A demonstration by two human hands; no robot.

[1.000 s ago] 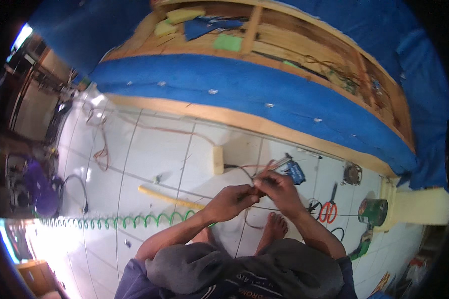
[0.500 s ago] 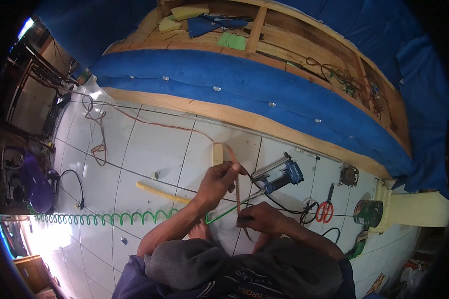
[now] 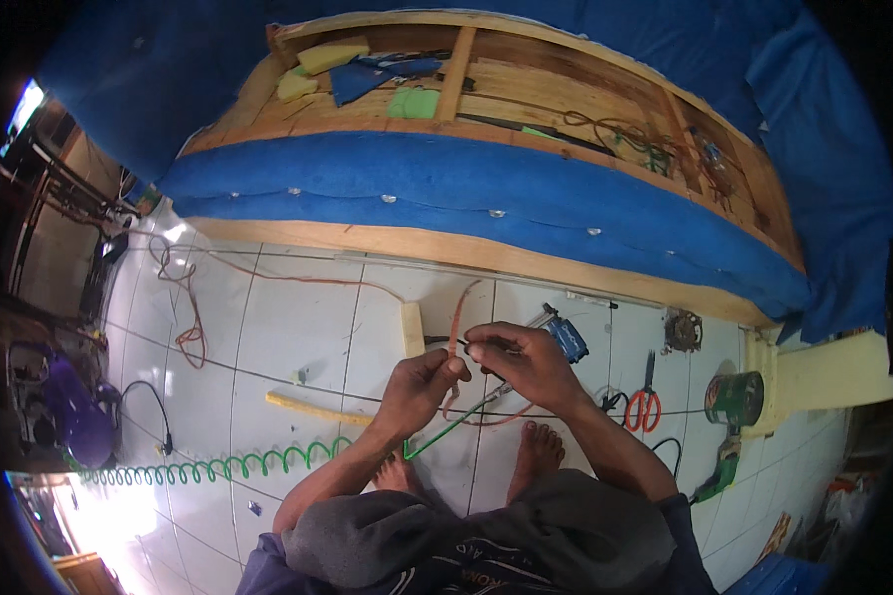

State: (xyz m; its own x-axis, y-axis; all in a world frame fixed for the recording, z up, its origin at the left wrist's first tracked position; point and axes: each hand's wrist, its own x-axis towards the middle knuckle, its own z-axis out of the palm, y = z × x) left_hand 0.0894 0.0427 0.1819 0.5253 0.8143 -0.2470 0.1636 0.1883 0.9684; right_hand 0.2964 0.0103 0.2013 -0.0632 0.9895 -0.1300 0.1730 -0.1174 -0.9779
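Note:
A thin orange measuring tape (image 3: 458,315) with small marks along it curves up from the fingers of my left hand (image 3: 419,397), which pinches it. Its lower part loops down toward the floor between my feet. Close beside it, my right hand (image 3: 534,369) is closed with the fingertips together near the tape; what they hold, if anything, is hidden. Partly behind the right hand lies a blue air stapler (image 3: 568,339), joined to a green air hose (image 3: 446,426). A pale block (image 3: 412,329) lies beyond the left hand.
Ahead stands a wooden frame with a blue padded front (image 3: 347,203). Red-handled scissors (image 3: 644,409) and a green power tool (image 3: 729,446) lie at the right. A yellow foam strip (image 3: 318,408), orange cord (image 3: 193,322) and purple object (image 3: 77,412) are at the left.
My right hand has moved up and left, next to my left hand. The left hand has come down slightly, and the tape, stretched between the hands before, now curves loosely.

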